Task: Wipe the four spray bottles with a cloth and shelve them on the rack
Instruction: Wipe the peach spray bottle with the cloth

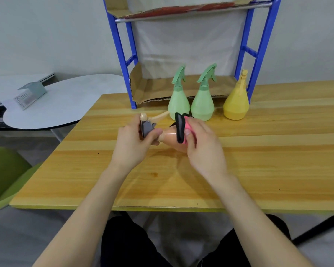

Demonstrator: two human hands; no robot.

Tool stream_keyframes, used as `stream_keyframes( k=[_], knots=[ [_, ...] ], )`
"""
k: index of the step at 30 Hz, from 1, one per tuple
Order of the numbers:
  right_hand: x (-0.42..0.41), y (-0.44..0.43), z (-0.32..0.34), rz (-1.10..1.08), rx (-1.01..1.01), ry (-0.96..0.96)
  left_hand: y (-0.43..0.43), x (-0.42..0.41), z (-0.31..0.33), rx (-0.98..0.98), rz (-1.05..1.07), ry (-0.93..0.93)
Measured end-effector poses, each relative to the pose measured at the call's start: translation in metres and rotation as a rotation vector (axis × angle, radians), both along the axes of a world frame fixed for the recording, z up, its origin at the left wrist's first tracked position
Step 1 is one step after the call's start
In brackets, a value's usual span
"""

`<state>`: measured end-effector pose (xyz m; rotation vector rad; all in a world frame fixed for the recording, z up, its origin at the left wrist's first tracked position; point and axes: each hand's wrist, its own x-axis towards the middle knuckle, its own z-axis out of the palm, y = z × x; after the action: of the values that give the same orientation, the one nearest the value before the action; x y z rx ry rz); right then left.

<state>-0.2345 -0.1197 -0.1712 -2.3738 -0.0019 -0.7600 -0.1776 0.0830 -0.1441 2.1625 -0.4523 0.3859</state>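
Observation:
A peach spray bottle [170, 136] lies on its side between my hands, above the wooden table [181, 180]. My left hand [135, 143] grips its neck and grey trigger head. My right hand [202, 143] presses a pink cloth with black edging [181, 128] around the bottle's body. Two green spray bottles [178, 105] [202, 106] and a yellow one [236, 104] stand upright on the table, in front of the blue rack [121, 54].
The rack's shelves are lined with brown cardboard [156, 89]. A round white table [56, 105] with a grey box stands at the left. A green chair [6, 170] sits at the near left.

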Motion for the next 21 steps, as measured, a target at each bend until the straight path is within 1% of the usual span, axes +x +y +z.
stream_keyframes(
  k=[3,4,5,6,8,9,10,11,13,14,15,17,19,20,21],
  knots=[
    [0.001,0.028,-0.001,0.045,-0.199,-0.116,-0.009,-0.003,0.001,0.036,0.022,0.000],
    [0.003,0.031,-0.003,0.068,-0.211,-0.125,-0.009,-0.003,0.001,0.036,0.020,0.010],
    [0.004,0.028,-0.004,0.073,-0.189,-0.124,-0.008,-0.003,0.001,0.011,0.013,0.036],
    [0.007,0.020,-0.004,0.050,-0.125,-0.105,-0.007,-0.004,0.001,-0.022,0.006,0.064],
    [0.012,-0.005,0.001,-0.077,0.066,-0.008,-0.004,-0.007,0.001,-0.050,0.025,0.097],
    [0.012,-0.013,0.002,-0.135,0.126,0.049,-0.004,-0.007,0.001,-0.055,0.036,0.100],
    [0.009,-0.014,0.003,-0.143,0.125,0.063,-0.004,-0.007,0.001,-0.054,0.042,0.092],
    [0.005,-0.007,0.006,-0.102,0.074,0.013,-0.006,-0.007,0.002,-0.048,0.042,0.075],
    [-0.002,0.016,0.005,0.055,-0.120,-0.089,-0.008,-0.005,0.004,-0.015,0.035,0.041],
    [-0.002,0.022,0.001,0.116,-0.178,-0.105,-0.009,-0.005,0.006,0.001,0.033,0.034],
    [0.000,0.022,-0.002,0.147,-0.181,-0.099,-0.008,-0.005,0.007,0.010,0.031,0.034],
    [0.006,0.009,0.000,0.084,-0.049,-0.057,-0.005,-0.006,0.007,0.006,0.031,0.045],
    [0.006,-0.008,0.004,-0.064,0.124,0.034,-0.005,-0.008,0.006,-0.008,0.043,0.066],
    [0.003,-0.011,0.006,-0.110,0.136,0.061,-0.006,-0.009,0.006,-0.015,0.052,0.074],
    [-0.001,-0.007,0.009,-0.120,0.086,0.034,-0.008,-0.008,0.006,-0.016,0.061,0.076]
  ],
)
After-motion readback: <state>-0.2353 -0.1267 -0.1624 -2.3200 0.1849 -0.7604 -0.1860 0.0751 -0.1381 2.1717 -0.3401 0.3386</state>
